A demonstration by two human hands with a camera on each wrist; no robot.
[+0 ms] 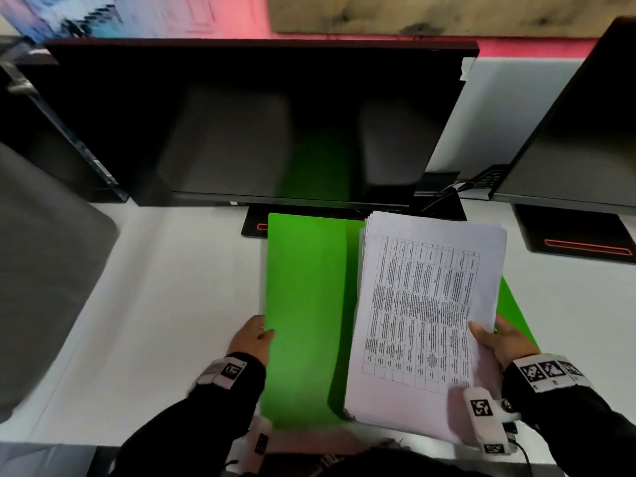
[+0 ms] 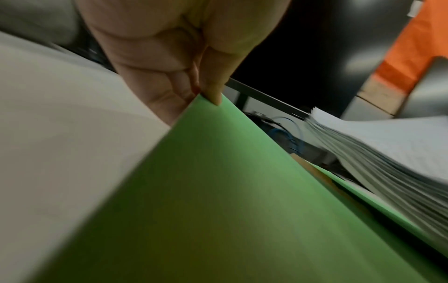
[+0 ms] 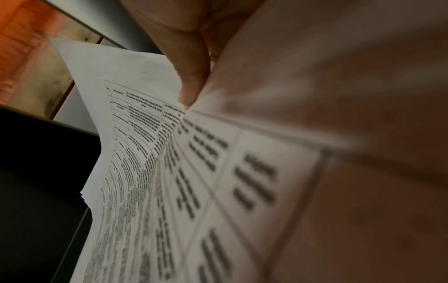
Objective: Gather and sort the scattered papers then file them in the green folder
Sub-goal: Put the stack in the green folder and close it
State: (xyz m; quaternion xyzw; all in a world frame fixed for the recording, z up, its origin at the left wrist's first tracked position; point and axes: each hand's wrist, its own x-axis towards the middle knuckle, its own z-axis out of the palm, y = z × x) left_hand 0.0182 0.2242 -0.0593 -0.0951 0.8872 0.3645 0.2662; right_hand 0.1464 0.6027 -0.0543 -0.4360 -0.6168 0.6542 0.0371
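The green folder [image 1: 306, 304] lies opened on the white desk, its left flap raised. My left hand [image 1: 253, 335] pinches that flap's left edge between thumb and fingers; in the left wrist view the left hand [image 2: 206, 93] shows pinching the green flap [image 2: 218, 201]. A thick stack of printed papers [image 1: 423, 315], a table on its top sheet, hangs over the folder's right half. My right hand [image 1: 495, 339] grips the stack's right edge, thumb on top. The right wrist view shows the thumb [image 3: 194, 82] pressed on the top sheet [image 3: 169, 172].
A large dark monitor [image 1: 258, 122] stands just behind the folder, its stand base [image 1: 254, 225] touching the folder's far edge. A second monitor [image 1: 578, 132] stands at the right with cables [image 1: 447, 191] between them. A grey chair back [image 1: 44, 270] is at the left.
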